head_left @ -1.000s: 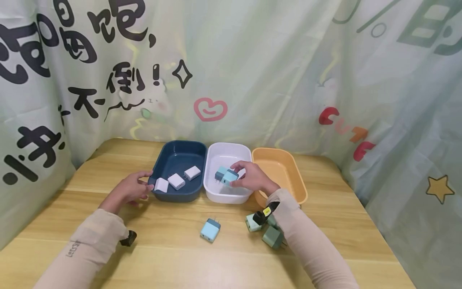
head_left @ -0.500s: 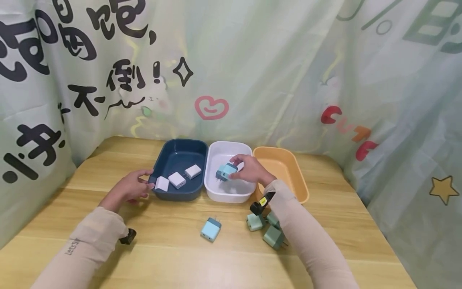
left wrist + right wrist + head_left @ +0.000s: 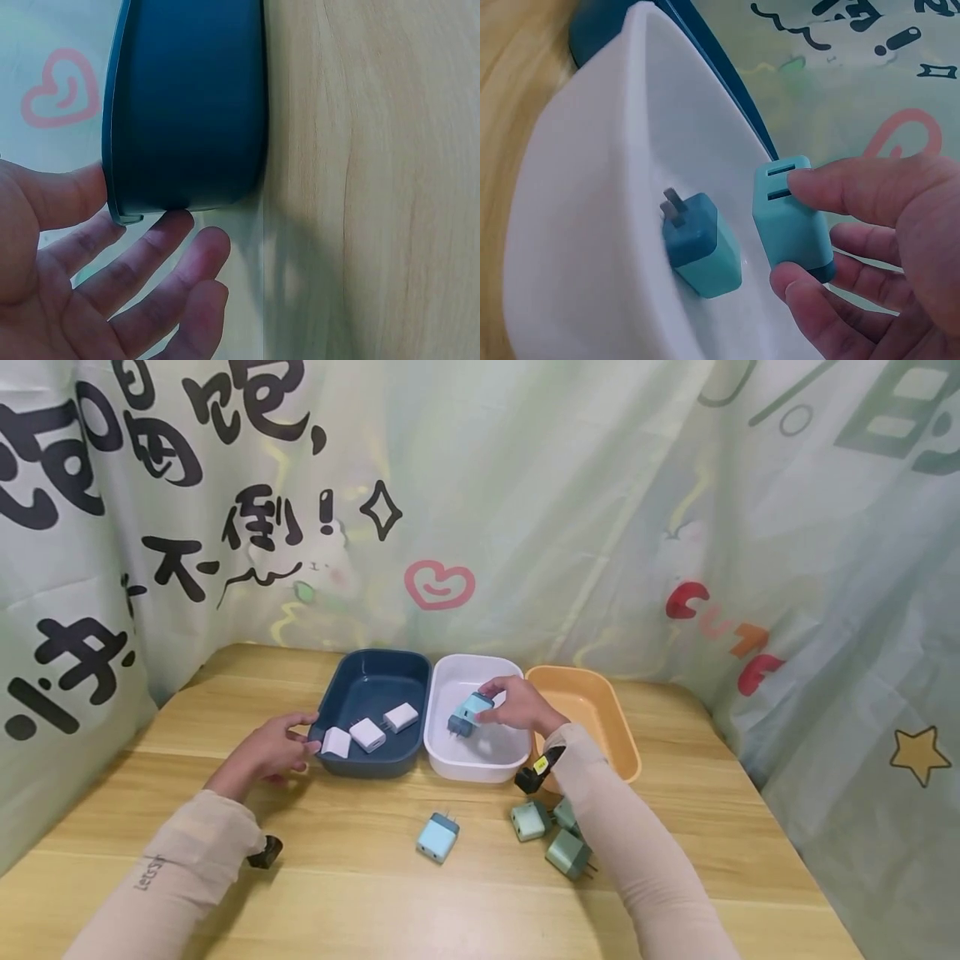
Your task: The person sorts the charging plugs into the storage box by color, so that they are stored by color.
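Note:
In the head view, my right hand (image 3: pixel 517 704) is over the white tray (image 3: pixel 480 768), pinching a light-blue charger plug (image 3: pixel 480 703) with a dark-blue end. The right wrist view shows two USB slots on this charger, between thumb and fingers. Below it, a second two-tone blue charger (image 3: pixel 705 251) lies in the tray, prongs up towards the wall. My left hand (image 3: pixel 276 747) touches the near left corner of the dark-blue tray (image 3: pixel 375 768), its fingers loosely spread. Seen from the left wrist, the thumb (image 3: pixel 79 195) meets the rim and a fingertip meets the wall.
Three white chargers (image 3: pixel 367 735) lie in the dark-blue tray. A yellow tray (image 3: pixel 600 727) stands right of the white one. On the wooden table (image 3: pixel 337 893), one blue charger (image 3: pixel 438 837) lies in front, with three green chargers (image 3: pixel 568 853) beside the right forearm. A printed curtain (image 3: pixel 540 527) hangs behind.
My right hand has shifted slightly up and back with the charger, which has turned so that its dark end points away. The left hand keeps its place at the dark-blue tray.

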A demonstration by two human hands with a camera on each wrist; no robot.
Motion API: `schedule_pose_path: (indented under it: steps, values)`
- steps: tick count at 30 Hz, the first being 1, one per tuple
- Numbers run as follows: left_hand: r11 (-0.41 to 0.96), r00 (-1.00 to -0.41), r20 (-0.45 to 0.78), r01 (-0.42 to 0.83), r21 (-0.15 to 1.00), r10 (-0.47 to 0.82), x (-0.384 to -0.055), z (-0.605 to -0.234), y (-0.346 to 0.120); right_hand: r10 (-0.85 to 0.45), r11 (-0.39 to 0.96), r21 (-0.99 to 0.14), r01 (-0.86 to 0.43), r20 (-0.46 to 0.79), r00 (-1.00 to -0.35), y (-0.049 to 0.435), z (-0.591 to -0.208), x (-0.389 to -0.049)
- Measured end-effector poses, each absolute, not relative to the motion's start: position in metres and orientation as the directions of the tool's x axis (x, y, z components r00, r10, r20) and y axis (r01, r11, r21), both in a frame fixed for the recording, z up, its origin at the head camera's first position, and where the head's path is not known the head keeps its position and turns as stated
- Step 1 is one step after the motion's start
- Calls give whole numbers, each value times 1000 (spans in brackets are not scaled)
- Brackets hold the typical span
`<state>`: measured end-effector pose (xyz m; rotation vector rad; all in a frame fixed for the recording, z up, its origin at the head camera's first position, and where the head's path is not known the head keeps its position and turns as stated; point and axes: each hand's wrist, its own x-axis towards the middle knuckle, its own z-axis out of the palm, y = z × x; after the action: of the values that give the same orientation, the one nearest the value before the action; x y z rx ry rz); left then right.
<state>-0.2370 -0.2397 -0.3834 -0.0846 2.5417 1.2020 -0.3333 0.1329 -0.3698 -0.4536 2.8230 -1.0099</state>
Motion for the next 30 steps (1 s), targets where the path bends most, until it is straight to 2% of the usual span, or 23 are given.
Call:
schedule_pose_path:
  steps: [10, 18, 24, 30]
  values:
    - [647, -944, -319, -189, 738, 87, -236, -386, -239, -312, 728, -652, -214, -36, -950, 133, -376, -345]
    - [646, -948, -308, -185, 741, 81, -236, -383, -239, -324, 714, -659, -237, -12, -946, 132, -376, -355]
    - [654, -946, -313, -185, 733, 83, -233, -387, -240, -315, 730, -653, -202, -59, -947, 129, -378, -356]
    - [657, -949, -307, -186, 731, 73, -236, -386, -238, -281, 735, -654, -179, -53, -958, 129, -377, -365]
